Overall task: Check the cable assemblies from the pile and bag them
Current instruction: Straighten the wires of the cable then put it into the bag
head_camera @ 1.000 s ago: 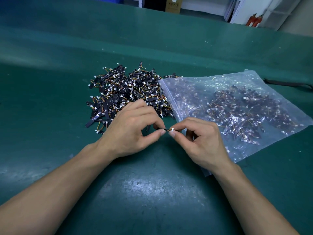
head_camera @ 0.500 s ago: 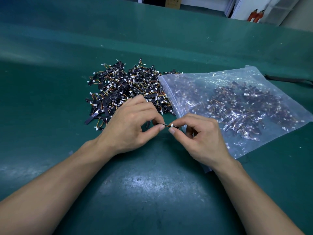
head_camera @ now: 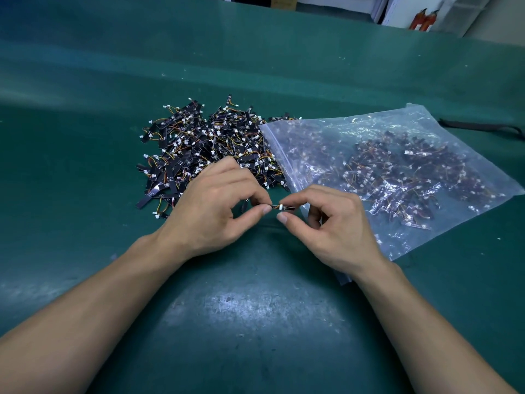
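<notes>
A pile of cable assemblies [head_camera: 204,146], black strips with thin coloured wires and white plugs, lies on the green table mat [head_camera: 255,322]. To its right lies a clear zip bag [head_camera: 397,172] holding several more assemblies. Just in front of the pile, one cable assembly [head_camera: 277,207] is stretched between my two hands. My left hand [head_camera: 210,211] pinches its left end between thumb and forefinger. My right hand [head_camera: 332,226] holds the other end at the white plug, with the thumb tip just below it.
A black strap [head_camera: 480,127] lies on the mat at the far right, behind the bag. Beyond the table's far edge stand a cardboard box [head_camera: 282,1] and two red objects [head_camera: 424,19] by a white wall.
Both hands have stayed in front of the pile with the same assembly between them. My right thumb has dropped slightly below the plug. The view has tilted a little.
</notes>
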The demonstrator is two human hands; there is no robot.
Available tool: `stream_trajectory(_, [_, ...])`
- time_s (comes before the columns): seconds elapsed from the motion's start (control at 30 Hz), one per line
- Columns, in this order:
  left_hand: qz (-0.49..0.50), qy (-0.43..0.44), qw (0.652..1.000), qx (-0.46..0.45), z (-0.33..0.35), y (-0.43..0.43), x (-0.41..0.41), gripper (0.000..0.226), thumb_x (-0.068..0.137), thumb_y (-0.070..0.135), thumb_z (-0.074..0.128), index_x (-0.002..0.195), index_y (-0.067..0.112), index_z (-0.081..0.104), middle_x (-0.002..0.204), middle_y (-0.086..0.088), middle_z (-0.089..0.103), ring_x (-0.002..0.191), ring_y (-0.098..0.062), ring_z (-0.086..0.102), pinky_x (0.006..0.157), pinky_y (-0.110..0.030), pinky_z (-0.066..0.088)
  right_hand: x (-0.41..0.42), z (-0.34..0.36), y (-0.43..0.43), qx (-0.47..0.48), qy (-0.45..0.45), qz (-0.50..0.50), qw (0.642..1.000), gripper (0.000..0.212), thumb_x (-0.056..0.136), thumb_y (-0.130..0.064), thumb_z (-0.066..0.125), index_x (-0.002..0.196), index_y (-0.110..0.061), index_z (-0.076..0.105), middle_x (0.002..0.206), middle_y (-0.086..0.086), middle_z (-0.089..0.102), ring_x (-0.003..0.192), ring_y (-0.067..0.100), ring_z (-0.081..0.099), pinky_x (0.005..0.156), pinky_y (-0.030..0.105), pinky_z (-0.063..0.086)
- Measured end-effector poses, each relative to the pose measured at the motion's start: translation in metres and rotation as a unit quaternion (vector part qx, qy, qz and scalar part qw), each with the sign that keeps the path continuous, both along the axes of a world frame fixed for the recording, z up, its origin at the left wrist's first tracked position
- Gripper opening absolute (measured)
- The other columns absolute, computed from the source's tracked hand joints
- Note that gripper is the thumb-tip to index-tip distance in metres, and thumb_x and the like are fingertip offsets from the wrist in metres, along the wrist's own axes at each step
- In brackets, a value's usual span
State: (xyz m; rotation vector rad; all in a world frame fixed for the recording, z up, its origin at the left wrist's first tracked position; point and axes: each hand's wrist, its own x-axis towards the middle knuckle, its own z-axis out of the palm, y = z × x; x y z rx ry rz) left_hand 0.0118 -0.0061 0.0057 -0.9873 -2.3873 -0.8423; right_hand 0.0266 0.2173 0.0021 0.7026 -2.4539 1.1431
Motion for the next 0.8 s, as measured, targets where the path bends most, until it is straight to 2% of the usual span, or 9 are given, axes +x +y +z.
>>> stream_trajectory(0.17, [-0.001,0.005,1.0,0.0,-0.0003,0.0003,-0.0005,0.01,0.092,0.021,0.073,0.086,0.014,0.074,0.084,0.005,0.067,0.079,-0.022,0.054,0.074,-0.037,0.046,0.0004,-0.0004,0.0001,0.001,0.003,0.0,1.0,0.007,0.082,-0.021,0.08,0.088,-0.018,0.078,0.077,-0.027,0.058,0.048,0.013,0.049,0.052,0.021,0.041])
stream_trajectory(0.53, [0.002,-0.012,1.0,0.009,-0.0008,0.0005,-0.0002,0.01,0.09,0.025,0.075,0.089,0.015,0.075,0.087,0.007,0.068,0.08,-0.023,0.056,0.074,-0.039,0.047,-0.0029,-0.0019,0.0025,0.001,0.005,0.005,1.0,0.003,0.085,-0.012,0.08,0.086,-0.014,0.078,0.076,-0.016,0.062,0.053,0.011,0.05,0.056,0.018,0.04])
stream_trajectory(0.8, [-0.002,-0.003,1.0,0.005,-0.0002,0.0003,-0.0008,0.01,0.092,0.023,0.073,0.087,0.014,0.075,0.085,0.005,0.067,0.079,-0.023,0.056,0.074,-0.039,0.047,-0.0006,-0.0005,0.0009,-0.012,0.003,-0.006,1.0,0.009,0.082,-0.023,0.08,0.089,-0.018,0.078,0.079,-0.02,0.064,0.048,0.015,0.049,0.051,0.024,0.042])
